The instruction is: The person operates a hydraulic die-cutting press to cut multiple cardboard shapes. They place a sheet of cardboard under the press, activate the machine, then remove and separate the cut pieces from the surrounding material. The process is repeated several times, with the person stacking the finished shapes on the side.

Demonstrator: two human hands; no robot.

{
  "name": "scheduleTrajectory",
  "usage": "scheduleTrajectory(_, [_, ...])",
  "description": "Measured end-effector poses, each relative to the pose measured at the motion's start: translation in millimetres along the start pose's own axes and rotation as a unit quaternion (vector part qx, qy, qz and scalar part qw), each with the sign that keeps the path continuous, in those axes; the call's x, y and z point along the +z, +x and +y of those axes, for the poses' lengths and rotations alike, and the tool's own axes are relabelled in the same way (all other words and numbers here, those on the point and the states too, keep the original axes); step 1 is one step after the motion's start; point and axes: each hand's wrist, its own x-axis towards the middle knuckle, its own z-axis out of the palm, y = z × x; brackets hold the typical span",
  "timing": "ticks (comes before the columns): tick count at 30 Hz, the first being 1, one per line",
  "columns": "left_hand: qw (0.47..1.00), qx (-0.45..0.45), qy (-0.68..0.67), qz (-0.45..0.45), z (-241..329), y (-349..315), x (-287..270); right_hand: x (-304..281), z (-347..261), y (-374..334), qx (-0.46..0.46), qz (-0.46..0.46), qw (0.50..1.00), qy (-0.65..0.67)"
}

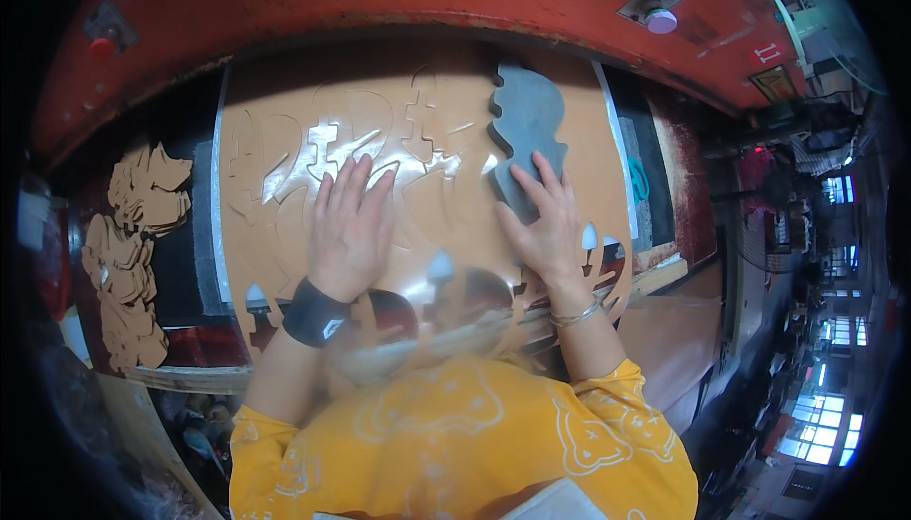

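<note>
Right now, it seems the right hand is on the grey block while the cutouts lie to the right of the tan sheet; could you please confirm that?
Not quite: the cutouts lie to the left of the tan sheet, as the head view shows. The right hand is indeed on the grey block.

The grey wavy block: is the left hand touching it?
No, the right hand touches the block; the left hand is over the tan sheet.

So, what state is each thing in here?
Sheet, laid flat, marked with outlines, holes along its near edge
Die, lying on the sheet
Left hand, open, palm down on the sheet
Right hand, open, resting on the die
Pieces, piled at left
Red button, unclear whether pressed
</note>
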Motion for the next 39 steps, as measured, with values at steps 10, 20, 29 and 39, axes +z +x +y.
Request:
scheduleTrajectory(10, [0.948,-0.071,-0.309,-0.011,15,-40,-38,-19,51,4,0.115,0.039,0.924,0.363])
scheduleTrajectory(20, [0.971,0.006,-0.240,0.003,73,-125,5,-97,54,98,-0.067,0.458,0.882,0.089])
scheduleTrajectory(29, [0.977,-0.032,-0.183,0.105,72,-134,19,-83,66,-51,0.021,0.289,0.911,0.294])
scheduleTrajectory(39, [0.978,-0.174,-0.107,0.053,75,-135,28,-57,43,-165,-0.142,-0.091,0.985,-0.021])
